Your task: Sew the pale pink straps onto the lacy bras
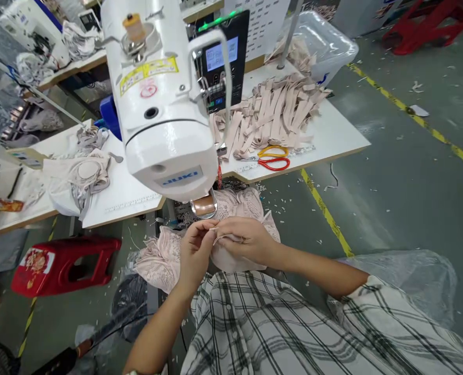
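A pale pink lace bra (165, 258) hangs across my lap, just in front of the sewing machine (169, 151). My left hand (197, 247) pinches an edge of it between thumb and fingers. Close beside, touching or nearly so, my right hand (249, 240) grips a folded bit of the same fabric. Both hands sit a little below the machine's needle area, whose needle I cannot see behind the head. Lace cups spread out behind and to the left of my hands.
Pink fabric strips (274, 112) are heaped on the white table (344, 133), with red-and-yellow-handled scissors (272, 157) at its front edge. More bra pieces (83, 174) lie on the left table. A red stool (65, 265) stands at lower left, a clear plastic bin (325, 44) behind.
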The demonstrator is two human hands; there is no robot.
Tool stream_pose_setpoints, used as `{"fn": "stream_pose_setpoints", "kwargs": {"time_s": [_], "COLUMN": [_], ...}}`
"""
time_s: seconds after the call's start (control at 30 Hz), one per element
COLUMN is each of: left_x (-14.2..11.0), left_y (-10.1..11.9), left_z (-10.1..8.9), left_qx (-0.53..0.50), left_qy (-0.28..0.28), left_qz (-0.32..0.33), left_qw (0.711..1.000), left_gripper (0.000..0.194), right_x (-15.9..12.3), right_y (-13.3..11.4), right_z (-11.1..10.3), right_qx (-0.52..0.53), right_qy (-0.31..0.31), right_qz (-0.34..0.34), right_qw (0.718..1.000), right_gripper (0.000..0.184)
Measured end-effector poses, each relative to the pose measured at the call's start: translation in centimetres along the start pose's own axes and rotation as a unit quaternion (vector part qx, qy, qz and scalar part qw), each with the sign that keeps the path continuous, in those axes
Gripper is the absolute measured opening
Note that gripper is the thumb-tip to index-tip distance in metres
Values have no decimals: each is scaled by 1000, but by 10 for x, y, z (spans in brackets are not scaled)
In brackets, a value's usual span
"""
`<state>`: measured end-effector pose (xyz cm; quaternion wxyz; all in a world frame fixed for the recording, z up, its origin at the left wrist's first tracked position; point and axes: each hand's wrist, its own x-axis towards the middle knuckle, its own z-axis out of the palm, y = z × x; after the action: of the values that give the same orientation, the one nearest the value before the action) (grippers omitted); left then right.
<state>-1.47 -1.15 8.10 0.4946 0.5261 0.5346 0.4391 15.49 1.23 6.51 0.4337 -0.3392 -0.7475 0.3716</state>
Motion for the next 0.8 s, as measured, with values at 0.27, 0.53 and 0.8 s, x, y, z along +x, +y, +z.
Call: {"fn": "stream_pose_setpoints", "kwargs": {"time_s": [0.27,0.53,0.8], "left_x": [8,17,11], "left_y": [10,0,-21], "left_z": [-23,-23,-7], "left_qx": [150,303,133], "left_qy": [-80,-74,20], "left_qz": [58,171,140], "left_qw": [984,935,981], "left_gripper": [12,18,14], "right_x": [-1,6,9], "right_y": [0,1,4], "right_z": [-1,-2,-1], "right_qx": [-117,-49,21], "right_qy": [-58,-50,-9], "right_qz": [-70,17,89], "right_qw": [989,997,996], "right_gripper": [20,17,14]}}
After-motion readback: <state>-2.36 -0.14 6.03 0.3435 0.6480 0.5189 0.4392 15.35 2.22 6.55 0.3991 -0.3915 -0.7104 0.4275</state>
